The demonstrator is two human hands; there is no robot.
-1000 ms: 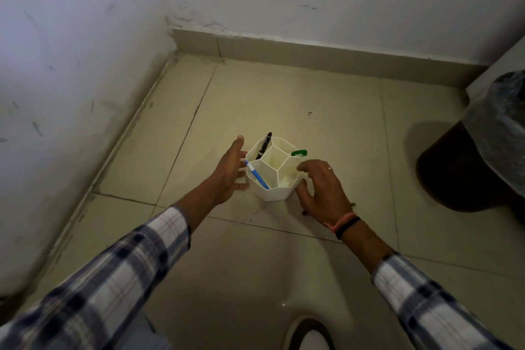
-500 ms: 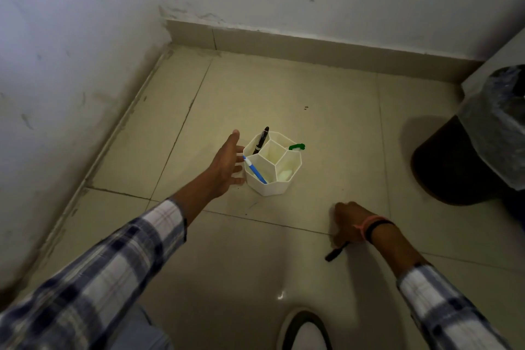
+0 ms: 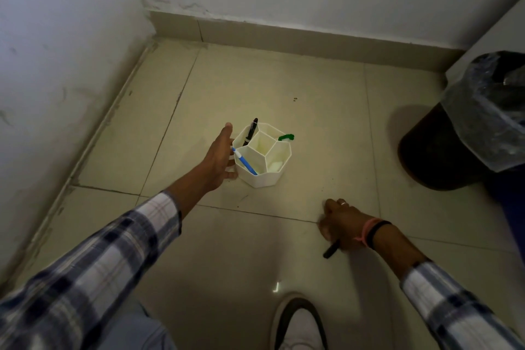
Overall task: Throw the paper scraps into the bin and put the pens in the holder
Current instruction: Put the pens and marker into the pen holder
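A white honeycomb pen holder (image 3: 271, 176) stands on the tiled floor. In it are a black pen (image 3: 251, 128), a blue pen (image 3: 245, 160) and a green-capped pen (image 3: 286, 137). My left hand (image 3: 217, 159) rests against the holder's left side with fingers spread, holding nothing. My right hand (image 3: 342, 226) is low near the floor, to the right and nearer than the holder, closed around a black pen (image 3: 331, 250) whose end sticks out below the fist. A dark bin (image 3: 434, 148) lined with a clear bag stands at the right.
Walls meet in a corner behind the holder, with a skirting along the floor. A white ledge or cabinet edge (image 3: 497, 34) rises behind the bin. My white shoe (image 3: 298, 324) is at the bottom centre. No paper scraps show on the floor.
My right hand left the holder's right side, dropped back to the floor on the right and closed on a black pen. My left hand stayed beside the holder.
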